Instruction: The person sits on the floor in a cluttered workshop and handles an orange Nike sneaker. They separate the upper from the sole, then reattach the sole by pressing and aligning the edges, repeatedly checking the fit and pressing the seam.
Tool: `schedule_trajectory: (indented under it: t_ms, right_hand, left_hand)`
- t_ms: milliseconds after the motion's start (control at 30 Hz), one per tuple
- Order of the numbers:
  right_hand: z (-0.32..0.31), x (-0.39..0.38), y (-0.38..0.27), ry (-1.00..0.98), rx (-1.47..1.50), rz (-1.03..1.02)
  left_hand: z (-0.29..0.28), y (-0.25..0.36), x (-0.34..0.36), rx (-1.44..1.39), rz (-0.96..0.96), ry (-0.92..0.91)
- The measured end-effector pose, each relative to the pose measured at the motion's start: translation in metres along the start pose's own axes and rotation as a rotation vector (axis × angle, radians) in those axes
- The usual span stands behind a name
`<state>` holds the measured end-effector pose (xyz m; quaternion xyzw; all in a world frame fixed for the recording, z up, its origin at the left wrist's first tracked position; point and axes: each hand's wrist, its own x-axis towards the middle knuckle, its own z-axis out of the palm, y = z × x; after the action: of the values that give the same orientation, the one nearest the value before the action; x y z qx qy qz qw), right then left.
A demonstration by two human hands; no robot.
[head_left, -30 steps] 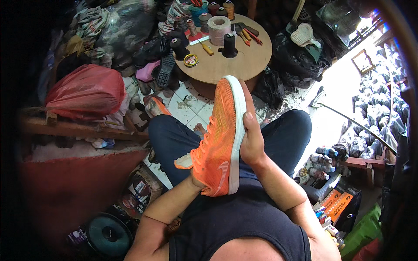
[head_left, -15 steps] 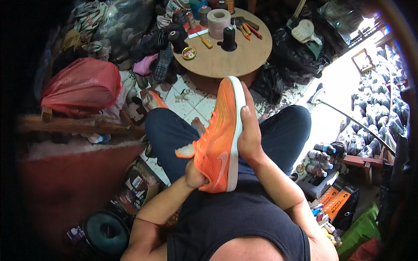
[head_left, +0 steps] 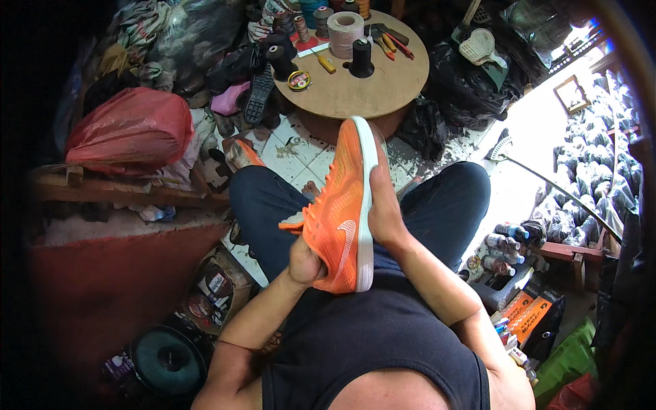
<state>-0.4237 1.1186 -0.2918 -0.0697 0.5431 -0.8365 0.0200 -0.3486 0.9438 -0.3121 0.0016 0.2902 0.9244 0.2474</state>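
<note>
Round table [head_left: 342, 100] at 12 o'clock; orange shoe [head_left: 345, 198] at centre.
Grasp by left hand [head_left: 303, 263] on heel [head_left: 343, 272] at 7 o'clock; flat contact of right hand [head_left: 387, 213] along sole [head_left: 367, 232] at 3 o'clock. Possible slip toward 6 o'clock from loosened heel grasp. Tiled floor [head_left: 288, 152] at 11 o'clock, red bag [head_left: 133, 137] at 10.

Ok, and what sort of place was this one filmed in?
Probably a small shoe-repair or shoemaking workshop: thread spools and hand tools on the round table, and an orange shoe in the left hand, with the right hand against its sole.
</note>
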Motion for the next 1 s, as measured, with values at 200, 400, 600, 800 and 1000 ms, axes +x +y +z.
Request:
schedule_trajectory:
  t_ms: [200, 400, 600, 800, 1000]
  right_hand:
    - [0.002, -0.016, 0.005, -0.122, -0.154, 0.038]
    - [0.0, -0.015, -0.002, -0.111, -0.058, 0.03]
    - [0.001, -0.017, -0.009, -0.113, -0.005, 0.091]
    - [0.005, -0.02, -0.013, -0.039, 0.414, 0.351]
    - [0.006, -0.016, -0.02, 0.01, 0.181, 0.266]
  left_hand:
    - [0.003, 0.003, 0.009, -0.29, 0.107, -0.094]
    - [0.01, 0.002, 0.012, -0.129, 0.155, -0.006]
    - [0.013, 0.006, 0.01, 0.074, 0.165, -0.003]
    - [0.002, 0.011, 0.008, 0.061, 0.022, -0.101]
    - [0.0, 0.026, 0.01, 1.093, 0.18, -0.212]
